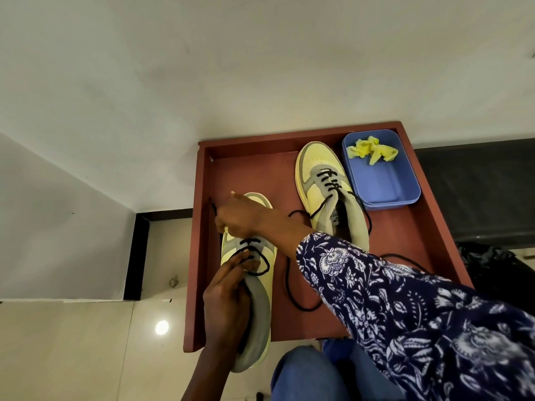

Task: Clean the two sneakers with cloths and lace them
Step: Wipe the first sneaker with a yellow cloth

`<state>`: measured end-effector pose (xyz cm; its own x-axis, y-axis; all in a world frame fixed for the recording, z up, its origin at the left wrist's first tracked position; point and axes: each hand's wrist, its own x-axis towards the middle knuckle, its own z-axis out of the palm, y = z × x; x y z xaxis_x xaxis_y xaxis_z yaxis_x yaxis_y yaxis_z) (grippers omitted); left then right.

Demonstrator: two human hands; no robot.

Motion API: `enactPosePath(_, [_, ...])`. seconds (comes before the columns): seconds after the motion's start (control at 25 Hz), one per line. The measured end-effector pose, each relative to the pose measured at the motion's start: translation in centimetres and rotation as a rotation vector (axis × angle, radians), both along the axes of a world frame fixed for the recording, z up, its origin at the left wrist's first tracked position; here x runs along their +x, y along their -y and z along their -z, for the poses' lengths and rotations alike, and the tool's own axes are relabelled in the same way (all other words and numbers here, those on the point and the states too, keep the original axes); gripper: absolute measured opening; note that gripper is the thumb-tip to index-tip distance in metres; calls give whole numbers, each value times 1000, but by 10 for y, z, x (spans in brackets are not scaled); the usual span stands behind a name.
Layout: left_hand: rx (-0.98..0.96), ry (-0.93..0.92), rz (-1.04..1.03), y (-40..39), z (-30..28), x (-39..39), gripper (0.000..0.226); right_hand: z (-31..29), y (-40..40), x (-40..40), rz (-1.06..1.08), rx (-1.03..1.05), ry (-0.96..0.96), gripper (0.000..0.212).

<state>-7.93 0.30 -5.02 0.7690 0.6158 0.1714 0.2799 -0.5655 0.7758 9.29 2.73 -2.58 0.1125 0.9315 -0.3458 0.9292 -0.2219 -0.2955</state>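
My left hand (231, 287) is curled around the tongue and collar of the near sneaker (254, 299), which sits at the left side of the red-brown tray (405, 235) with its heel hanging over the near edge. My right hand (240, 215) reaches across above its toe, fingers closed and pinching one end of the black lace (254, 256), which is threaded through only the lowest eyelets. The lace's other end trails in a loop over the tray floor. The second sneaker (321, 180) lies further back, mostly laced, its ends loose, just beside a blue tub (385, 183) holding a crumpled yellow cloth (372, 151). My patterned sleeve (405, 299) crosses the tray.
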Motion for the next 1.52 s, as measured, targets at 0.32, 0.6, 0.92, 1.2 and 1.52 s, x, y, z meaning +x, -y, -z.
enactPosePath(0.32, [1,23,6,0,0,0,38,9,30,36,419,212,-55,40])
enactPosePath(0.6, [23,30,6,1,-3,2,34,16,43,9,254,232,-77,41])
enactPosePath(0.92, [69,-18,18,0,-1,0,40,14,39,-4,-67,173,11,36])
enactPosePath(1.2, [59,-5,14,1,-6,2,38,30,61,6,392,390,-123,39])
enactPosePath(1.52, [34,-10,-15,4,-8,3,34,46,88,-25,460,637,-116,39])
